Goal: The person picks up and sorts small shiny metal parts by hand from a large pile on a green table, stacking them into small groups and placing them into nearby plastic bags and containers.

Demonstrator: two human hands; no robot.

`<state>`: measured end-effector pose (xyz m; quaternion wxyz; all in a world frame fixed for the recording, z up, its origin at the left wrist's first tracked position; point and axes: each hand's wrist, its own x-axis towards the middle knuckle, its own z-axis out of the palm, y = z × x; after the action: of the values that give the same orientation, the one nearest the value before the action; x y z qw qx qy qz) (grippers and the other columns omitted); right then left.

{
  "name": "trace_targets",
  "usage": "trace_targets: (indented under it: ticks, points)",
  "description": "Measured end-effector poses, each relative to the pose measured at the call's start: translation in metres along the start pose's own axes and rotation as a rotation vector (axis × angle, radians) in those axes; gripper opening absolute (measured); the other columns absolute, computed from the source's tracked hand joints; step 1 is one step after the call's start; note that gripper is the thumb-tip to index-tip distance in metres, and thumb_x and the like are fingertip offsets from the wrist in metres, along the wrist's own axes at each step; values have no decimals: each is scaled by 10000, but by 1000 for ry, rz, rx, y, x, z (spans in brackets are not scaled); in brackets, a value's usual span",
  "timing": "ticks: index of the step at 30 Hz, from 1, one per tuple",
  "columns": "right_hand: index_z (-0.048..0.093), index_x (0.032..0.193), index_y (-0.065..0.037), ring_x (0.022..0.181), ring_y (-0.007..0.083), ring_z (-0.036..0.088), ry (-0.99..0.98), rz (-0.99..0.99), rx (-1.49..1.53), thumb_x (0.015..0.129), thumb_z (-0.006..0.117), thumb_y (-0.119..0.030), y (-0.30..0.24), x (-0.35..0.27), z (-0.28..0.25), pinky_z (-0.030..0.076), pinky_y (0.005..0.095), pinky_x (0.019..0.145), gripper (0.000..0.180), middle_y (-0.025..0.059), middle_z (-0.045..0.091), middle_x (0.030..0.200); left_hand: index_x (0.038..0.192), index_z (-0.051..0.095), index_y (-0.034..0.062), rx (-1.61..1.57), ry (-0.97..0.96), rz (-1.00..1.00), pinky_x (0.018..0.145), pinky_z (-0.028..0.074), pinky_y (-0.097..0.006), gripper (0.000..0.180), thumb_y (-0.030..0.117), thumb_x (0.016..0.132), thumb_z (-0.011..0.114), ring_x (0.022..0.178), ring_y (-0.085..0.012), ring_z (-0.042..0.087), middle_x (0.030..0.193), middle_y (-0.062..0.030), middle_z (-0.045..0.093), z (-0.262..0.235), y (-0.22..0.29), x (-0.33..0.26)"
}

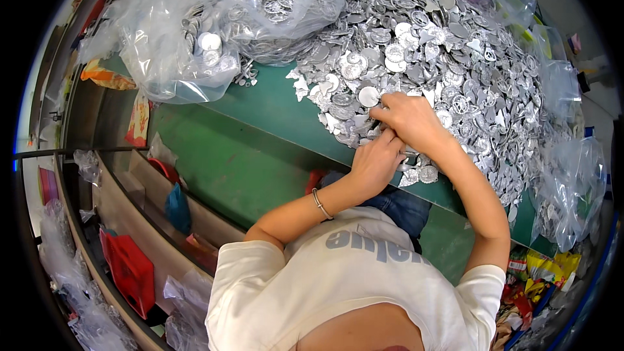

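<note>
A large heap of flat silver metal pieces (448,58), many round and some irregular, covers the green tabletop (273,101). At the heap's near edge my left hand (377,164) is closed, fingertips pressed together among the pieces. Just beyond it and to the right, my right hand (414,121) rests over the heap with its fingers curled inward. The two hands almost touch. Whatever the fingertips of either hand pinch is hidden. A round silver disc (368,96) lies by the right fingers, and a few loose pieces (427,174) lie near the table edge below my hands.
Clear plastic bags (175,58) of similar silver pieces stand at the far left of the table. More crumpled clear plastic (572,188) hangs at the right. Wooden shelving with a red bag (128,273) is at the left; colourful packets (546,266) lie at the lower right.
</note>
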<state>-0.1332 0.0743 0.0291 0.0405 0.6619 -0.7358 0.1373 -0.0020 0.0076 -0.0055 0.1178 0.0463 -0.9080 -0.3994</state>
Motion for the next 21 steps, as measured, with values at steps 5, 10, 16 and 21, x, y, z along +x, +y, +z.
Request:
trace_targets:
  ticks: [5, 10, 16, 21]
  points:
    - [526, 769, -85, 678, 205, 549, 82, -38, -116, 690, 602, -130, 2, -2, 13, 460, 325, 510, 118, 43, 494, 738, 805, 531, 39, -218, 169, -3, 556, 437, -350, 156, 63, 736, 669, 665, -257, 559, 870, -100, 515, 0, -3, -8]
    - [549, 768, -66, 657, 217, 575, 317, 191, 23, 727, 607, -88, 3, -3, 5, 456, 316, 520, 75, 62, 533, 694, 918, 491, 37, -1128, 176, -234, 524, 361, -231, 153, 110, 841, 601, 662, -120, 454, 857, -70, 502, -14, -17, -5]
    - [571, 801, -17, 619, 135, 563, 502, 805, 1056, 844, 549, -129, 19, -14, -7, 391, 218, 438, 121, 96, 638, 766, 1093, 486, 56, -1797, 111, -334, 533, 360, -202, 237, 110, 867, 536, 762, -128, 486, 878, -86, 522, -52, -42, -2]
    - [476, 821, -36, 699, 247, 618, 615, 853, 2074, 826, 506, -127, 4, 4, -28, 464, 220, 411, 97, 200, 592, 965, 916, 569, 28, -1774, 220, -579, 510, 345, -199, 149, 140, 850, 496, 683, -130, 479, 805, -50, 497, -88, -59, -1]
